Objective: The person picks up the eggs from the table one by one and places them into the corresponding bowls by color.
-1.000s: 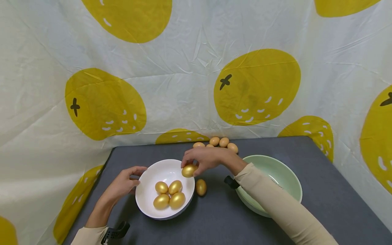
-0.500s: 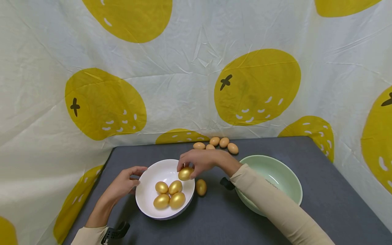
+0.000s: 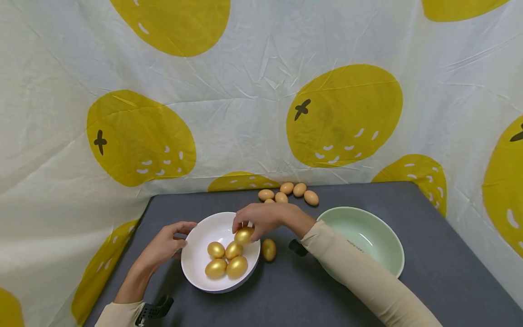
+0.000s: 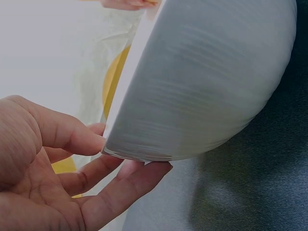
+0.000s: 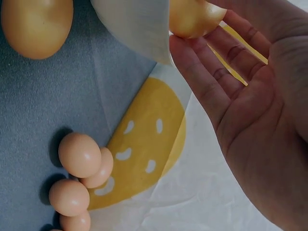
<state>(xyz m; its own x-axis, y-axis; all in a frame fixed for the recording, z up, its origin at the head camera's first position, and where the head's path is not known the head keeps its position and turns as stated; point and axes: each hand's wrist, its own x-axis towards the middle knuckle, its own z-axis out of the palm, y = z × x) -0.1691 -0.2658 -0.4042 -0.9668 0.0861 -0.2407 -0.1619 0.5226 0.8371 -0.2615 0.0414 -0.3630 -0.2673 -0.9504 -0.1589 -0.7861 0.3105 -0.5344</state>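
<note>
Holds a golden egg (image 5: 193,20) in the right grip (image 5: 255,110) at the rim of a white bowl (image 5: 137,26), with a second golden egg (image 5: 37,26) right and brown eggs (image 5: 79,155) far on the tabletop (image 5: 43,101).

Some eggs (image 3: 215,269) are gold, one bowl (image 3: 194,256) white, the cloth (image 3: 241,131) yellow-patterned.

Lettering (image 3: 355,246) inside the green bowl (image 3: 382,240) is too small to read.

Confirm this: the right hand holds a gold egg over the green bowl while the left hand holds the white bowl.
Not quite: the head view shows the right hand holding the gold egg over the white bowl, not the green bowl. The left hand does hold the white bowl.
</note>
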